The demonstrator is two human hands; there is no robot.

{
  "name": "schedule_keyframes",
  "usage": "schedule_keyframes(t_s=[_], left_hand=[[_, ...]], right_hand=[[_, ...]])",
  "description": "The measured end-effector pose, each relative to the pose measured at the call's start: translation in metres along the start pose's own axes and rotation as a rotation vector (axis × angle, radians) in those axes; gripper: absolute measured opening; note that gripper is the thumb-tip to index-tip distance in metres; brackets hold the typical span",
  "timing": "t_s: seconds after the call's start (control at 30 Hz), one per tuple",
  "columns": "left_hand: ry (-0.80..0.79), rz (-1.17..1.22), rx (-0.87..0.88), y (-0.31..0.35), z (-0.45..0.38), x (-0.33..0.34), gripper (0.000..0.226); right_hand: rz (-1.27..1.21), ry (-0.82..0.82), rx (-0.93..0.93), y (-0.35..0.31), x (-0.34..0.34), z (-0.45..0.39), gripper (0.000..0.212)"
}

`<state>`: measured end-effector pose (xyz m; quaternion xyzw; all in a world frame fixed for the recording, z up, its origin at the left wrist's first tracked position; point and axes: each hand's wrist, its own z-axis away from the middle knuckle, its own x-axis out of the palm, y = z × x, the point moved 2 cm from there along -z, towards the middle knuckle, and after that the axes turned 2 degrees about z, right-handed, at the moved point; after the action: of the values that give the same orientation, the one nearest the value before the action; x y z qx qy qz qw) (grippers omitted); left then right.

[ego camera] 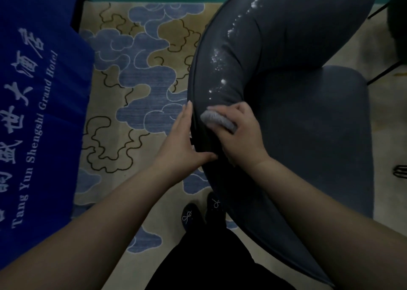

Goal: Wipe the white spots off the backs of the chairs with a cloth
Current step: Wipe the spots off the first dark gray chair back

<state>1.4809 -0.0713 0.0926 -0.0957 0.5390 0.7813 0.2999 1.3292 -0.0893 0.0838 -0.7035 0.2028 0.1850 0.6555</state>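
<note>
Gripping a grey cloth (218, 121) with curled fingers (222, 109), the right hand (240, 133) presses it on the chair back (253, 53) at frame centre, just below a trail of white spots (217, 59) running to the upper right. The left hand (182, 139) lies with straight fingers along the back's outer edge, thumb touching it.

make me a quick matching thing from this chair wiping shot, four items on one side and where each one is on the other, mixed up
Things:
1. cloth
2. left hand
3. white spots
4. blue cover

Places:
A. strung along the top of the chair back, beyond the hands
B. under the right hand, against the chair back
C. at the left edge of the view, with white lettering
D. flat against the chair back's outer edge

Pairs: 1-B, 2-D, 3-A, 4-C
</note>
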Motion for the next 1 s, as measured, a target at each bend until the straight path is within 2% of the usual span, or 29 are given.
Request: schedule_keyframes(t_s=[0.1,0.23,0.3,0.4,0.47,0.53,0.6,0.67,0.8,0.9,1.0], left_hand=[[0.013,-0.053,0.003,0.002,-0.002,-0.001,0.127],[0.012,-0.001,-0.011,0.003,-0.008,-0.005,0.125],[0.009,0.003,-0.016,0.004,-0.011,-0.006,0.125],[0.006,-0.004,-0.017,0.007,-0.013,-0.006,0.125],[0.001,-0.031,-0.024,0.008,-0.014,-0.007,0.125],[0.001,-0.053,-0.027,0.009,-0.016,-0.008,0.125],[-0.002,-0.059,-0.034,0.008,-0.016,-0.008,0.125],[-0.005,-0.052,-0.041,0.007,-0.017,-0.007,0.125],[-0.011,-0.045,-0.041,0.006,-0.018,-0.007,0.126],[-0.003,-0.055,-0.038,0.01,-0.019,-0.008,0.126],[0.008,-0.086,-0.014,0.016,-0.023,-0.011,0.125]], right_hand=[[-0.05,0.07,0.114,0.004,0.0,-0.021,0.032],[0.005,0.003,-0.065,0.003,-0.003,0.006,0.035],[0.008,-0.029,-0.079,0.004,-0.003,0.002,0.035],[-0.082,0.038,0.13,0.007,-0.009,-0.031,0.035],[-0.226,0.145,0.277,0.011,-0.023,-0.042,0.036],[-0.328,0.218,0.334,0.015,-0.036,-0.038,0.035],[-0.324,0.226,0.361,0.017,-0.04,-0.027,0.036],[-0.281,0.166,0.35,0.018,-0.033,-0.014,0.032],[-0.129,0.05,0.193,0.019,-0.018,0.017,0.03],[-0.123,0.068,0.178,0.019,-0.023,0.019,0.033],[-0.148,0.176,0.267,0.022,-0.024,-0.02,0.03]])
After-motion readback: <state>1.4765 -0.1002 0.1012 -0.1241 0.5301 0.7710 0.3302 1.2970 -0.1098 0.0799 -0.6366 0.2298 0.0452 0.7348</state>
